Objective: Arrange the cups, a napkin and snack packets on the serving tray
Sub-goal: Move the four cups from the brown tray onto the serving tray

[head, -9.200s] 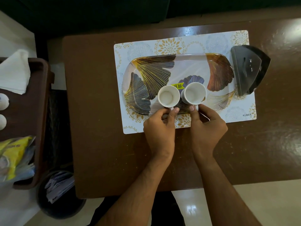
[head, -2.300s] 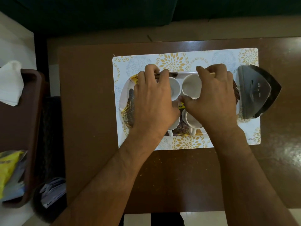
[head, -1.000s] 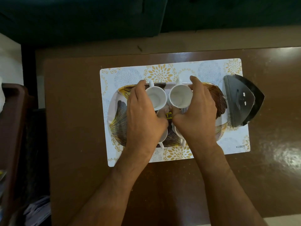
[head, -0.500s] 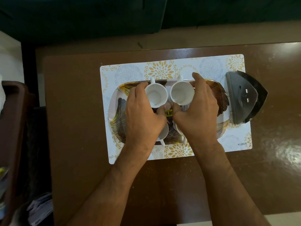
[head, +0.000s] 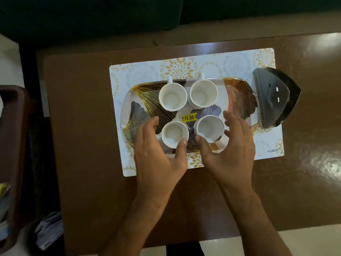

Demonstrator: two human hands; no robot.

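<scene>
An oval serving tray (head: 239, 97) with a leaf pattern and a yellow price sticker lies on a floral placemat (head: 140, 72). Two white cups stand at its far side, one left (head: 172, 97) and one right (head: 203, 93), handles pointing away. Two more stand at the near side, left (head: 174, 133) and right (head: 210, 128). My left hand (head: 156, 157) curves loosely around the near left cup, its thumb tip at the rim. My right hand (head: 232, 148) cups around the near right one with fingers spread. No napkin or snack packet is on the tray.
A black wedge-shaped holder (head: 273, 97) sits on the placemat's right end, close to the tray. A brown side tray (head: 14, 145) stands off the table's left edge. Below it is a dark bin with papers (head: 48, 230). The brown table (head: 83, 126) extends left and right.
Both hands have let go of the two far cups and drawn back toward me to the near pair. The far cups now stand uncovered on the tray.
</scene>
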